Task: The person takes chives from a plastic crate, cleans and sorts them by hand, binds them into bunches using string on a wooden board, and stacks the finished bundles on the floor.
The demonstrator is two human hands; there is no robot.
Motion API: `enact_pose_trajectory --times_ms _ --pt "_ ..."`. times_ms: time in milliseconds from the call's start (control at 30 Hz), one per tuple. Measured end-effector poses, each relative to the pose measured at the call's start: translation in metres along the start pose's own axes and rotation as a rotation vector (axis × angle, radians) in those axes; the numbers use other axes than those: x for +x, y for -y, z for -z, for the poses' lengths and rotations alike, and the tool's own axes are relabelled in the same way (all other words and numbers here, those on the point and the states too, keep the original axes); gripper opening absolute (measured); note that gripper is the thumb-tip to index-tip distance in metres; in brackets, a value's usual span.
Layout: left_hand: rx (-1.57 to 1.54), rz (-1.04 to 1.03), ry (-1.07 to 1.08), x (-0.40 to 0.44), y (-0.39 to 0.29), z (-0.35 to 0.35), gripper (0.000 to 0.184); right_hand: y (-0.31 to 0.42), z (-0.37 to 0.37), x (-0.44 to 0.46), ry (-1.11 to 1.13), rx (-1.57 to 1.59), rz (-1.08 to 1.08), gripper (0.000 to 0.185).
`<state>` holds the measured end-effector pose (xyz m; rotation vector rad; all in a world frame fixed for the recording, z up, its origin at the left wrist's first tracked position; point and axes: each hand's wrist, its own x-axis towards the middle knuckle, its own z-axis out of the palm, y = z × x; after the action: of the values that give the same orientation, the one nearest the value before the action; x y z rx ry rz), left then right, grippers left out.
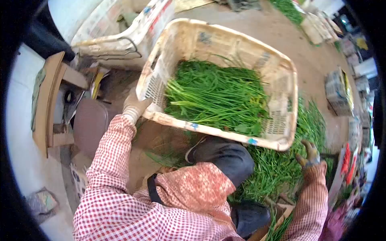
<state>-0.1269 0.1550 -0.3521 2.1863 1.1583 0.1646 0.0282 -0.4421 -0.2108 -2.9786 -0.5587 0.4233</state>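
A cream plastic crate with green leafy stalks lying in it is tilted in front of my body. My left hand, in a light glove, grips the crate's left end near its lower corner. To the right of the crate's near corner, my right hand, in a dirty glove, is apart from the crate with its fingers spread and nothing in them. Below and beside that hand lies a heap of loose green stalks on the floor.
Behind the left arm stands a brown seat beside a wooden frame. A white crate is at the upper left. Bundled boxes stand at the right, near red objects. More greens lie at the far top.
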Motion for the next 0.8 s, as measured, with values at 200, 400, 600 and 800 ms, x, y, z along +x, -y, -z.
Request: enact_pose_trajectory --times_ms 200,400,600,800 --pt "-0.068 0.033 -0.089 0.001 0.012 -0.021 0.052 0.151 -0.074 0.215 0.464 0.04 0.2 0.076" --pt "-0.576 0.008 -0.076 -0.001 0.018 -0.026 0.047 0.301 -0.212 0.289 0.403 -0.253 0.46 0.123" --pt "-0.349 -0.1 -0.094 0.001 0.014 -0.019 0.043 0.404 -0.297 0.312 0.353 -0.183 0.579 0.134" --pt "-0.329 -0.064 -0.069 0.002 0.016 -0.016 0.048 0.446 -0.331 0.33 0.427 -0.021 0.37 0.133"
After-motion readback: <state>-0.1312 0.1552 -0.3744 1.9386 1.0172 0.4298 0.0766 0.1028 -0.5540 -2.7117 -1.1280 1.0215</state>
